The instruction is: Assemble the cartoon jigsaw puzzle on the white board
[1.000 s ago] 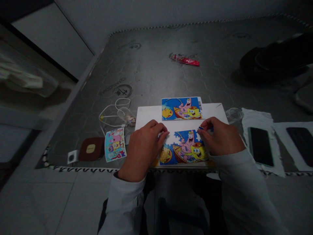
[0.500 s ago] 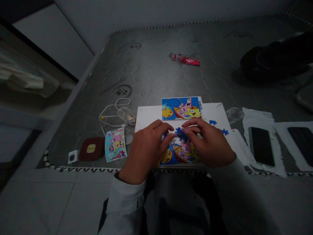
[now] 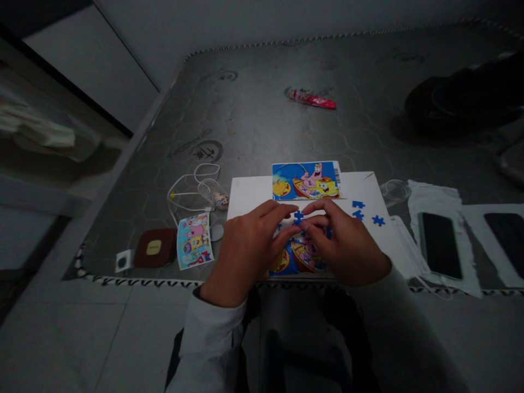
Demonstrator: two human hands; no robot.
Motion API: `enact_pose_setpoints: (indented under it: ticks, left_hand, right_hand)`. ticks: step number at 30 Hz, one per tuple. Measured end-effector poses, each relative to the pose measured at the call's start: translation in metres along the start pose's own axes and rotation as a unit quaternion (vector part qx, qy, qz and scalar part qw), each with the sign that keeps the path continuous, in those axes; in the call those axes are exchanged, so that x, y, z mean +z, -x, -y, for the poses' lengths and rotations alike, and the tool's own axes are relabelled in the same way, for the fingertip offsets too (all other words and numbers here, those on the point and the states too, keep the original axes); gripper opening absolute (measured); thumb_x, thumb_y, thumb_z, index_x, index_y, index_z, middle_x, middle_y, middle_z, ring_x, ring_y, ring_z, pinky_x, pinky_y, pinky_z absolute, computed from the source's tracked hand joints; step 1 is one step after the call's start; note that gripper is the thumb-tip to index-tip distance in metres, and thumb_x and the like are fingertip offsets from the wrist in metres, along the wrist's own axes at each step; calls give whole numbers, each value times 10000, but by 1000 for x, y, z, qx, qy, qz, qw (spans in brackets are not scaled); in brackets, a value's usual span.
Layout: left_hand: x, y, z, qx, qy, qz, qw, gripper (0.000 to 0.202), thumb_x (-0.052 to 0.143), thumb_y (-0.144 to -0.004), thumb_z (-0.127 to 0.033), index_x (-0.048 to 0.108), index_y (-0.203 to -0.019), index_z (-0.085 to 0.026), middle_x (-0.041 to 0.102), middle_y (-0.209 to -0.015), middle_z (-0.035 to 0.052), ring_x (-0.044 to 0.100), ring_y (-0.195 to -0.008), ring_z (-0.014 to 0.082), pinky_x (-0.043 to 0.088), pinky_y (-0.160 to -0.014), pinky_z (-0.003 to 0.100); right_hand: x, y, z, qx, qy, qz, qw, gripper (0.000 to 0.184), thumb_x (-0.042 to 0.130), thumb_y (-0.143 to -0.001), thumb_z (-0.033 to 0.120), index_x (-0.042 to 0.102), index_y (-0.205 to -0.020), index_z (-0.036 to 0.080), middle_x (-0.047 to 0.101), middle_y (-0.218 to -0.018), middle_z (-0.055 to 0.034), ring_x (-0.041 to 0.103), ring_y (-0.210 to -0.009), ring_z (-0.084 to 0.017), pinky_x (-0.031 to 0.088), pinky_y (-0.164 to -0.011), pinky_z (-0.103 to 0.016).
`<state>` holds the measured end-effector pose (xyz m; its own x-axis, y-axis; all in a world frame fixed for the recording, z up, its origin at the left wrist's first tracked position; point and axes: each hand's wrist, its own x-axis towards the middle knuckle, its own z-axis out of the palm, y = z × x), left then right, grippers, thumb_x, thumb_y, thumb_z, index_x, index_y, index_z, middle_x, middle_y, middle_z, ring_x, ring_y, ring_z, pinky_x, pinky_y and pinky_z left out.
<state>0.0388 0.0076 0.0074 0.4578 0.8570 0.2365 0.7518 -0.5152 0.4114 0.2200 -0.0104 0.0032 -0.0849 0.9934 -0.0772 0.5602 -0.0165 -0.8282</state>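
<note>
A blue jigsaw puzzle piece [image 3: 298, 216] stands out between the fingertips of both hands, above the white board [image 3: 250, 189]. My left hand [image 3: 256, 240] has its index finger and thumb curled to the piece's left side. My right hand [image 3: 341, 240] meets it from the right, index finger and thumb bent around that edge. Below them lies a partly joined cartoon puzzle [image 3: 295, 261], its upper part largely covered by my hands. Several loose blue pieces, among them a puzzle piece [image 3: 378, 220], rest to the right. A matching picture card [image 3: 306, 181] lies behind.
On the left are a brown box [image 3: 154, 248], a cartoon card [image 3: 195, 240] and a white cable [image 3: 186, 177]. To the right lie a white mask [image 3: 405, 245] and a phone [image 3: 440, 244] on tissue. A red packet [image 3: 311, 99] is farther back.
My fingertips have come closer together around the blue piece, which now shows more plainly. Another loose piece at the right has come into sight from behind my right hand.
</note>
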Motion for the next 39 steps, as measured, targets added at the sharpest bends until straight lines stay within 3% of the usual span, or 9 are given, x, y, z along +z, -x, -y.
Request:
enact_pose_setpoints:
  ticks: [9,17,22,27,39]
  left_hand:
    - [3,1,1,17,-46,12,999,260,625,-942,-412,663,-1148,-259,735,-1086,-24,714,-922,191,496,-674,289]
    - [11,-3,3,-12,-104,102,989,275,631,-924,-356,660,-1174,-245,731,-1107,12,722,-857,244,512,-646,339]
    - [14,-6,3,-22,-94,131,987,275,617,-931,-344,676,-1176,-235,727,-1094,23,719,-867,241,508,-666,344]
    - [19,-6,2,-20,-130,121,984,277,616,-928,-392,694,-1152,-248,733,-1066,10,719,-818,240,453,-587,338]
    - [18,-4,2,-9,-163,98,982,296,626,-918,-439,693,-1147,-263,739,-1026,9,710,-765,230,347,-509,320]
  right_hand:
    - [0,-3,-2,-22,69,14,997,124,482,-912,232,600,-941,208,751,-822,-19,707,-775,-184,448,-697,-301]
    - [-5,-5,-6,12,212,-8,977,184,517,-920,296,676,-961,215,748,-876,-34,660,-777,-223,396,-700,-345]
    - [-6,-5,-11,23,257,14,966,189,512,-928,293,679,-976,220,748,-924,-33,658,-821,-233,382,-711,-352]
    - [-5,-6,-10,27,262,48,964,178,521,-925,294,673,-991,227,744,-914,-24,654,-805,-220,373,-685,-339]
    - [-5,-4,-11,5,263,29,964,181,517,-928,312,675,-958,228,745,-866,-28,641,-735,-198,369,-641,-326]
